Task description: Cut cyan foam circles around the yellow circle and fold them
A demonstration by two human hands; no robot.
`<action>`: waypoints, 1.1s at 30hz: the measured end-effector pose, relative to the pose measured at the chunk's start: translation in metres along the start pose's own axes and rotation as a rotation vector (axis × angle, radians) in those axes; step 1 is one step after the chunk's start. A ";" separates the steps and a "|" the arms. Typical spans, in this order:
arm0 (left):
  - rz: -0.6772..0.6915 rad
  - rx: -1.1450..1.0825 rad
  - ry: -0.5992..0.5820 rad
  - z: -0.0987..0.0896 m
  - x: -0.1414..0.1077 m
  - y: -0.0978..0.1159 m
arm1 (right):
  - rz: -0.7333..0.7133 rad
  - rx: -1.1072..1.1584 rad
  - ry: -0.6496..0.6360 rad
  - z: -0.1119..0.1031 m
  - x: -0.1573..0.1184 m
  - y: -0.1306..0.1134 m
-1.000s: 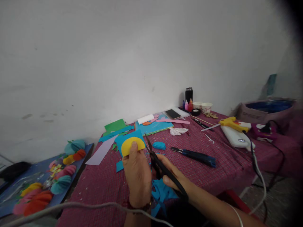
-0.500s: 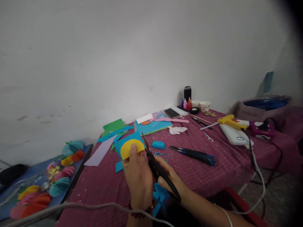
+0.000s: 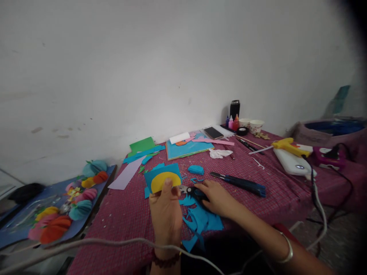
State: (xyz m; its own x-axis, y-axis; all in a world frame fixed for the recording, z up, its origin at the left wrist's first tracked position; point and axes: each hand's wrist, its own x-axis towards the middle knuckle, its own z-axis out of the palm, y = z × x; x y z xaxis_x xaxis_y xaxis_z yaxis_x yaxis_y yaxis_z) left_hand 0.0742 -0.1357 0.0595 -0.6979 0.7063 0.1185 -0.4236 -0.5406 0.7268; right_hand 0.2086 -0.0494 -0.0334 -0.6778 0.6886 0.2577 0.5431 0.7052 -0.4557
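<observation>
My left hand (image 3: 166, 214) pinches a yellow half-round paper piece (image 3: 161, 181) flat against a blue sheet of paper (image 3: 172, 168), its thumb on the front. To the right, my right hand (image 3: 218, 196) is low at the tabletop with its fingers over the black handles of the scissors (image 3: 197, 193). The scissors' blades point left, partly behind my left hand. Cut blue paper scraps (image 3: 202, 219) lie in front of my right hand. Just beyond the scissors is a small stack of blue cut pieces (image 3: 195, 169).
A utility knife (image 3: 243, 185) lies right of my right hand. Farther right are a yellow glue gun (image 3: 288, 146) and a white power bank-like box (image 3: 294, 162). A pale cable (image 3: 123, 241) crosses in front. Paper pumpkin-like ornaments (image 3: 56, 229) sit on a blue board at left.
My right hand has lowered the scissors from beside the yellow piece to the tabletop. My left hand still holds the papers. The view has shifted slightly left.
</observation>
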 end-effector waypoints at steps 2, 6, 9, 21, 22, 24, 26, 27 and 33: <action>0.003 0.031 -0.004 -0.002 0.001 -0.002 | -0.043 0.011 -0.017 -0.009 -0.001 -0.003; -0.023 0.222 -0.021 -0.009 0.001 -0.008 | -0.113 0.361 0.254 -0.048 0.000 -0.027; -0.046 0.382 -0.057 -0.012 -0.003 -0.011 | -0.204 0.626 0.408 -0.077 0.003 -0.054; -0.091 0.432 -0.185 -0.016 -0.009 -0.023 | -0.151 0.575 0.249 -0.087 0.016 -0.070; -0.092 0.435 -0.188 -0.016 -0.008 -0.024 | -0.158 0.567 0.248 -0.088 0.016 -0.070; -0.091 0.447 -0.187 -0.016 -0.008 -0.025 | -0.176 0.536 0.261 -0.089 0.016 -0.071; -0.100 0.464 -0.181 -0.015 -0.008 -0.025 | -0.186 0.502 0.282 -0.089 0.017 -0.070; -0.103 0.476 -0.174 -0.014 -0.007 -0.025 | -0.188 0.484 0.289 -0.088 0.017 -0.070; -0.130 0.480 -0.227 -0.015 -0.005 -0.025 | -0.195 0.343 0.321 -0.083 0.018 -0.068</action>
State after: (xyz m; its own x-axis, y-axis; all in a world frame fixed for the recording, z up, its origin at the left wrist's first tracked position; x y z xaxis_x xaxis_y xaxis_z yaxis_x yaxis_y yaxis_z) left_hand 0.0796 -0.1325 0.0301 -0.4927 0.8630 0.1116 -0.1502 -0.2106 0.9660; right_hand 0.2006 -0.0707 0.0732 -0.5348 0.6048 0.5901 0.1908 0.7667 -0.6130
